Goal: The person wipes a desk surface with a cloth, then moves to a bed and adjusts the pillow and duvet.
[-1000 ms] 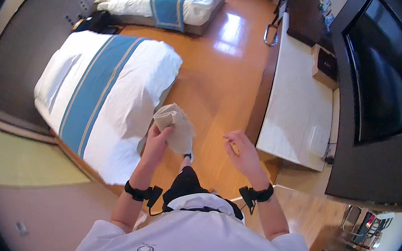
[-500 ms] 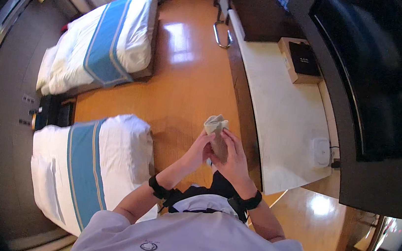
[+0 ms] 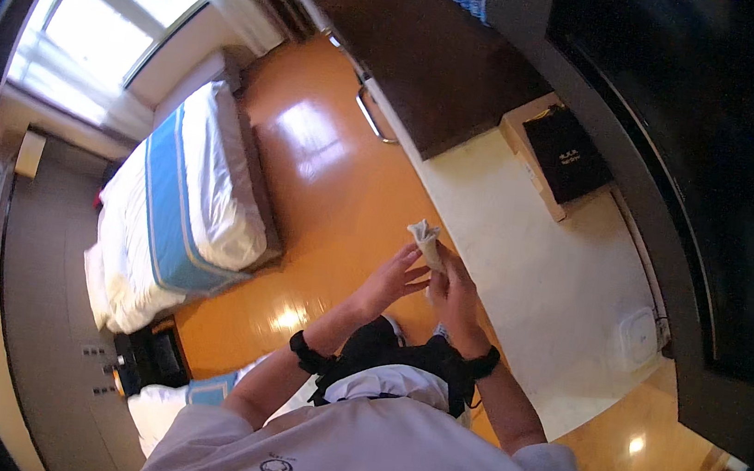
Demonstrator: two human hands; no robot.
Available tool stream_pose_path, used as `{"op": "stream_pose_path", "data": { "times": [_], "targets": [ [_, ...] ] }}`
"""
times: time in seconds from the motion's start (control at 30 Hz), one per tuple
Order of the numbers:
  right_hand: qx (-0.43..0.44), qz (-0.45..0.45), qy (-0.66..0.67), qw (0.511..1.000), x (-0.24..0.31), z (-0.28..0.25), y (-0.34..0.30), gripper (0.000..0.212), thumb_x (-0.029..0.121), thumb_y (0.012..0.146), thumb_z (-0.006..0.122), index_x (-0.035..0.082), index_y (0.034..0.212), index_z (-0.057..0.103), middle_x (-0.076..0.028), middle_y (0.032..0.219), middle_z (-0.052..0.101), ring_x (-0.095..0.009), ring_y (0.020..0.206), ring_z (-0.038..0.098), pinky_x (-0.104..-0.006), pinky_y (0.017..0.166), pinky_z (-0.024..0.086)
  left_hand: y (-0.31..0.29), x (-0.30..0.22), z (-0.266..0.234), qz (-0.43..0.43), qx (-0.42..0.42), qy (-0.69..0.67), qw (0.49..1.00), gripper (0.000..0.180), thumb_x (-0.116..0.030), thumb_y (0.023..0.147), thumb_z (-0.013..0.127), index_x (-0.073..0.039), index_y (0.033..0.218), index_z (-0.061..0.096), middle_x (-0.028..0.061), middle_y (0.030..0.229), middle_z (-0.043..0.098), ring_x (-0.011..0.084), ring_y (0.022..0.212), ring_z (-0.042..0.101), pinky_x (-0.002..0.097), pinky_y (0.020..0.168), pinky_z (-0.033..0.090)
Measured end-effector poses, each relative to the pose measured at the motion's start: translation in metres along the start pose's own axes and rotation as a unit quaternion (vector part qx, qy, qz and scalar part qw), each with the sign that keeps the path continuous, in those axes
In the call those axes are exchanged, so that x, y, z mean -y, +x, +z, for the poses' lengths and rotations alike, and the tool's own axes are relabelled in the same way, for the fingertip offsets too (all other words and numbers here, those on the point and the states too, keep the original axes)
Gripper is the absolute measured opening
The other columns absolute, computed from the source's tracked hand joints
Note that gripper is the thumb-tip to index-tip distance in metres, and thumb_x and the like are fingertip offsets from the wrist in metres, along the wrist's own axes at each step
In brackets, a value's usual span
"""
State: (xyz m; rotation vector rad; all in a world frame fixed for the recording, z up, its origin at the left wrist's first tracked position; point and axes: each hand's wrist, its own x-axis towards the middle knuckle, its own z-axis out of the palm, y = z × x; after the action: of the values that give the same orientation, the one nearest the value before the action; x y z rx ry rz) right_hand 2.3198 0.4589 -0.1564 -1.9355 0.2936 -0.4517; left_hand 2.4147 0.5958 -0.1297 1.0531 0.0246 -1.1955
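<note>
A small greyish-beige cloth (image 3: 430, 245), folded into a narrow bundle, stands up in front of me with its loose edges at the top. My right hand (image 3: 457, 298) is closed around its lower part. Beside it, my left hand (image 3: 390, 284) has its fingers stretched out and apart, the tips close to the cloth; whether they touch it I cannot tell. Both wrists wear black bands.
A long counter with a pale top (image 3: 523, 261) runs along my right, bearing a box with a black top (image 3: 565, 155) and a white device (image 3: 637, 340). A dark desk (image 3: 444, 57) adjoins it. Beds (image 3: 206, 188) stand left on the glossy wooden floor (image 3: 327, 183).
My view has turned toward the right and moved nearer the counter. My left hand has loosened from the cloth and its fingers have spread, while the right keeps hold.
</note>
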Motion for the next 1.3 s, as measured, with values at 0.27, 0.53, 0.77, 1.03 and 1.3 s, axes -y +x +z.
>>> {"op": "stream_pose_path", "data": {
  "times": [0.27, 0.53, 0.77, 1.03, 1.3],
  "targets": [
    [-0.181, 0.202, -0.098, 0.958, -0.129, 0.011, 0.142, 0.035, 0.010, 0.096, 0.050, -0.002, 0.129, 0.053, -0.026, 0.119, 0.062, -0.041, 0.105, 0.063, -0.0421, 0.086, 0.052, 0.193, -0.109, -0.079, -0.050, 0.145, 0.087, 0.984, 0.060, -0.040, 0.105, 0.040, -0.013, 0.155, 0.020, 0.0107, 0.158, 0.030, 0.0313, 0.142, 0.035, 0.0456, 0.114, 0.033],
    [-0.289, 0.201, -0.290, 0.890, -0.242, 0.029, 0.267, 0.042, 0.000, 0.092, 0.054, 0.005, 0.134, 0.052, -0.018, 0.138, 0.054, -0.036, 0.125, 0.053, -0.0424, 0.105, 0.044, 0.298, -0.227, -0.217, -0.127, 0.178, 0.144, 0.965, 0.065, -0.048, 0.103, 0.038, -0.009, 0.153, 0.023, 0.0175, 0.154, 0.034, 0.0329, 0.137, 0.041, 0.0500, 0.111, 0.037],
    [-0.206, 0.161, -0.408, 0.875, -0.361, 0.015, 0.257, 0.039, 0.001, 0.086, 0.062, 0.006, 0.125, 0.058, -0.011, 0.138, 0.054, -0.034, 0.127, 0.050, -0.0414, 0.109, 0.041, 0.320, -0.214, -0.232, -0.149, 0.083, 0.178, 0.969, 0.066, -0.053, 0.102, 0.037, -0.007, 0.149, 0.032, 0.0181, 0.151, 0.039, 0.0326, 0.136, 0.045, 0.0499, 0.111, 0.037],
    [-0.180, 0.188, -0.417, 0.871, -0.357, 0.009, 0.266, 0.033, 0.006, 0.086, 0.064, 0.007, 0.119, 0.062, -0.012, 0.131, 0.060, -0.036, 0.119, 0.056, -0.0432, 0.099, 0.048, 0.353, -0.221, -0.241, -0.167, 0.116, 0.199, 0.959, 0.063, -0.053, 0.102, 0.037, -0.008, 0.146, 0.036, 0.0179, 0.149, 0.041, 0.0319, 0.134, 0.046, 0.0488, 0.111, 0.038],
    [-0.358, 0.339, -0.271, 0.827, -0.344, 0.008, 0.269, 0.032, 0.022, 0.095, 0.060, 0.002, 0.119, 0.059, -0.022, 0.106, 0.069, -0.037, 0.093, 0.068, -0.0424, 0.079, 0.055, 0.373, -0.190, -0.205, -0.166, 0.177, 0.236, 0.941, 0.055, -0.045, 0.103, 0.043, -0.008, 0.143, 0.041, 0.0167, 0.146, 0.047, 0.0312, 0.132, 0.049, 0.0468, 0.108, 0.041]
  ]
}}
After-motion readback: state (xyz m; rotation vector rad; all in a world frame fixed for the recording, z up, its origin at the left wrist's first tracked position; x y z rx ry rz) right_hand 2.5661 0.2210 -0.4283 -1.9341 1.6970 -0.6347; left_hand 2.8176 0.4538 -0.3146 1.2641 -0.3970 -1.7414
